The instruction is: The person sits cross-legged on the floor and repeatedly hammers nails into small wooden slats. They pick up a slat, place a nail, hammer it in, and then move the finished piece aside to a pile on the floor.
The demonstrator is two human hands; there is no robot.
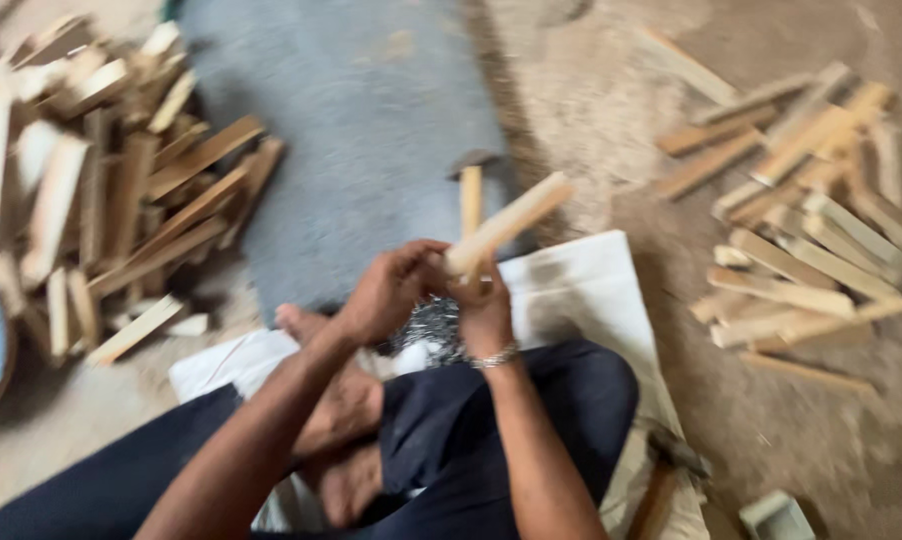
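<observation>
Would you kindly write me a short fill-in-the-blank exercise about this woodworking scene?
1. Both hands, left hand and right hand, grip one wooden ____.
2. The hammer lies on a ____ mat.
3. The person sits on a ____ sack.
4. The right wrist wears a ____.

Missing words: stick; grey; white; bracelet

Soft, even daylight with faint shadows; motion blur smears the whole frame, worst toward the edges.
</observation>
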